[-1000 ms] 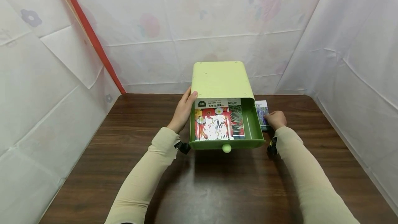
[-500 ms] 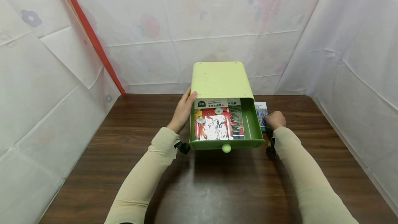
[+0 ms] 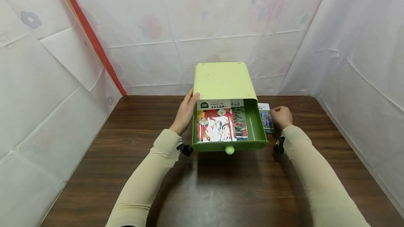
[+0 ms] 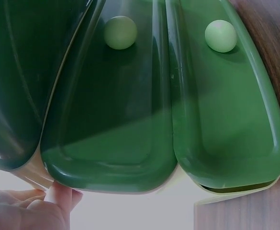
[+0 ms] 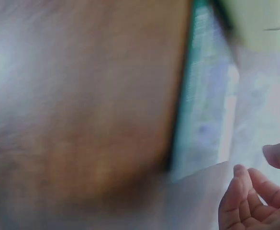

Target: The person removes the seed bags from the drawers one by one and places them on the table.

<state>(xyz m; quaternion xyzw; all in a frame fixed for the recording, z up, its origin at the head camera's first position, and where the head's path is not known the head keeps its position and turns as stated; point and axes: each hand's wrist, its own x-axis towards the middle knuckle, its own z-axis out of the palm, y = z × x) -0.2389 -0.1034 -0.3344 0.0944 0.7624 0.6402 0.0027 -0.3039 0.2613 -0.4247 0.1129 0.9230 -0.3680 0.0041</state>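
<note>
A light green drawer cabinet [image 3: 224,80] stands with its top green drawer [image 3: 256,125] pulled out. Inside lie a red poppy seed packet [image 3: 216,125] and, partly beneath it, a second seed packet [image 3: 240,123]. My left hand [image 3: 183,113] rests against the cabinet's left side, thumb at the top front edge. To the right of the drawer is a purple-flowered seed packet [image 3: 267,119], its left part hidden by the drawer. My right hand [image 3: 282,116] is at that packet's right edge. In the right wrist view, the thumb stands apart from bent fingers [image 5: 242,191], with nothing between them.
Two lower drawers [image 4: 116,105] with round knobs are pushed in below the open one. The cabinet stands towards the back of a dark wooden table [image 3: 135,157]. White patterned sheeting [image 3: 176,20] encloses the back and sides.
My right hand held the purple-flowered packet's edge, drew it slightly towards me, then let go and shifted a little right. My left hand and the drawer have stayed put.
</note>
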